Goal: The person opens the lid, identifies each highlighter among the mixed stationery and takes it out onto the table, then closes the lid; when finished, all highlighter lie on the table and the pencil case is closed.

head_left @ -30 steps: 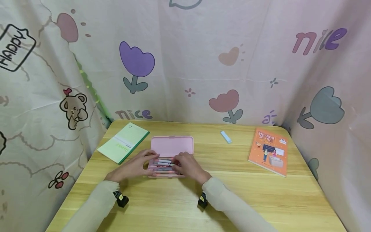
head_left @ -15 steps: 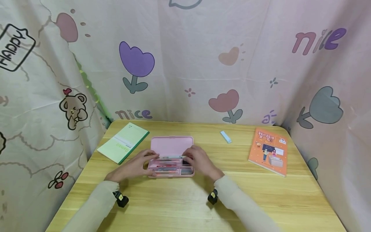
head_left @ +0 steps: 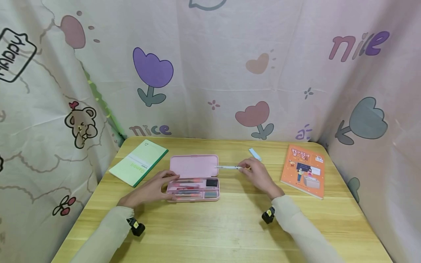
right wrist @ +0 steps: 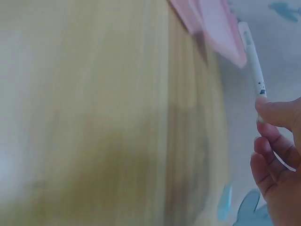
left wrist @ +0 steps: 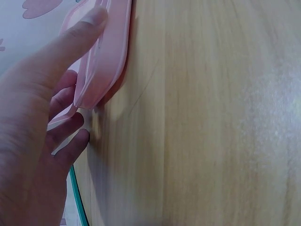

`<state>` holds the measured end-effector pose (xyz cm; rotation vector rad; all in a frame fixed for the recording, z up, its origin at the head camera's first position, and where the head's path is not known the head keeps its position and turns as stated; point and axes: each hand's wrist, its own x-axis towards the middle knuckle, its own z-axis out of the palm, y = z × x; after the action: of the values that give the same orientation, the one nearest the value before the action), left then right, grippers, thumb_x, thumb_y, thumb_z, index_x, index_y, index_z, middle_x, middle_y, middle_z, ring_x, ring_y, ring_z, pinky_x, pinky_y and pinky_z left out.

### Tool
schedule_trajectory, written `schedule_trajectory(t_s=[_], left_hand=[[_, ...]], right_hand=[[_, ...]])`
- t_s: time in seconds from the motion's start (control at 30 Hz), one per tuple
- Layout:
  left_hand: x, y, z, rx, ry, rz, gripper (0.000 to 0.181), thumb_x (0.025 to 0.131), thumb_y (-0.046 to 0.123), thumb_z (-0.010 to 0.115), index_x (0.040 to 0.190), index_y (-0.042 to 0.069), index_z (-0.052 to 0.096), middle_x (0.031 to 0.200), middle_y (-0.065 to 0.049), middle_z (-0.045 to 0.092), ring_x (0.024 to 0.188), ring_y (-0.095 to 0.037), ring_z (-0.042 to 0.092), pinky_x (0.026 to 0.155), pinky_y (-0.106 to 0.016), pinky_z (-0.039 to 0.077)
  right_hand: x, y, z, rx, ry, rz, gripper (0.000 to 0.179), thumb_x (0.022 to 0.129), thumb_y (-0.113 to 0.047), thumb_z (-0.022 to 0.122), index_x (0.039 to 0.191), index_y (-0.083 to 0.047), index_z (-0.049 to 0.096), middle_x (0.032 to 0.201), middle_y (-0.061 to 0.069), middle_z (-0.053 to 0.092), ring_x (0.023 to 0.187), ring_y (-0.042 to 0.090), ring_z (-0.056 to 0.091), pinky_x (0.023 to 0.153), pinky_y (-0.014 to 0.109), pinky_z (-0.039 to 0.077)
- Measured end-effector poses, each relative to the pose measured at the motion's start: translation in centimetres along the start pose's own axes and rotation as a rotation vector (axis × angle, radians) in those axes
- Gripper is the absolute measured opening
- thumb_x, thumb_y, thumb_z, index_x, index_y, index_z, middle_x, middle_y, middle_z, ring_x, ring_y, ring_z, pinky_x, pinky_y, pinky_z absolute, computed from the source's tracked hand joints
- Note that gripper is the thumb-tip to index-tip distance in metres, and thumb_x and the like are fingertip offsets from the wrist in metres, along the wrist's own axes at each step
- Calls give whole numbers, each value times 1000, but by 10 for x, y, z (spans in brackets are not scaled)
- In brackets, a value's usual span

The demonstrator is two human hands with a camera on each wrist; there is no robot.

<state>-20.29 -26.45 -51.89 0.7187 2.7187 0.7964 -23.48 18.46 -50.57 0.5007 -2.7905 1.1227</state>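
Note:
A pink pencil case [head_left: 194,166] lies with its lid folded back on the table. Several pens [head_left: 187,193] lie in its left compartments; a dark block [head_left: 211,182] and a greyish piece [head_left: 210,194] fill the right ones. My left hand [head_left: 144,190] grips the case's left end, thumb at the front edge and fingers toward the back; in the left wrist view the thumb rests on the rim. Right of the case, my right hand [head_left: 258,177] pinches a slim white pen [right wrist: 255,66] by one end between thumb and fingers, its other end pointing left toward the lid.
A green notebook [head_left: 139,162] lies at the back left. An orange book [head_left: 303,171] is at the right. Behind the right hand is a small light-blue bar [head_left: 254,153]. A patterned curtain [head_left: 204,73] stands along the table's back edge.
My right hand has lifted the white pen out of the pencil case and carried it to the right. The left hand has stayed at the case's left end.

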Motion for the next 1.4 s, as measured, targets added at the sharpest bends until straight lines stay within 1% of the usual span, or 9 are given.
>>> schedule_trajectory(t_s=[0.1,0.23,0.37,0.5,0.67,1.0,1.27,1.4], left_hand=[[0,0,0,-3,1,1,98,85,68,85,162,16,54,164,-8,47,152,-37,45,119,-65,45],[0,0,1,-1,-3,-1,99,85,69,84,163,16,53,165,-8,46,153,-37,44,119,-65,44],[0,1,1,4,-7,4,99,86,69,84,163,16,53,166,-9,45,153,-38,43,118,-66,45],[1,1,0,-7,-11,1,98,86,68,84,163,17,53,166,-9,45,153,-37,43,118,-65,46],[1,1,0,-2,-10,0,98,86,67,85,163,16,53,165,-10,45,153,-38,43,118,-65,45],[1,0,1,7,-6,11,98,87,69,83,163,15,53,164,-9,46,152,-36,45,118,-64,46],[1,-1,1,15,-6,12,98,87,69,83,163,16,53,165,-9,46,153,-37,45,118,-64,46],[0,-2,1,18,-7,9,97,87,68,83,163,15,53,165,-9,46,153,-37,45,118,-64,46]], right_hand=[[-1,15,-5,-14,13,25,9,102,-12,78,110,-10,81,103,3,71,98,19,64,89,42,56],[-2,31,-6,-18,14,65,9,102,-10,77,111,-9,80,104,6,70,98,21,65,91,43,57],[-1,41,-5,-11,1,109,9,103,-9,76,110,-6,80,104,8,69,96,22,64,89,42,57],[-1,46,-3,-16,-16,139,9,103,-8,76,110,-6,80,102,9,68,92,21,62,84,37,53],[1,50,-1,-31,-19,129,9,103,-7,76,110,-5,80,102,8,69,90,19,61,82,35,52],[1,51,0,-29,-31,141,13,103,-6,75,115,-4,80,107,10,70,94,20,64,85,37,55],[0,49,0,-30,-25,141,15,102,-6,76,116,-4,79,109,11,70,97,22,67,90,45,59],[0,48,1,-31,-21,140,16,101,-6,77,117,-3,79,111,11,71,98,23,68,93,46,60]])
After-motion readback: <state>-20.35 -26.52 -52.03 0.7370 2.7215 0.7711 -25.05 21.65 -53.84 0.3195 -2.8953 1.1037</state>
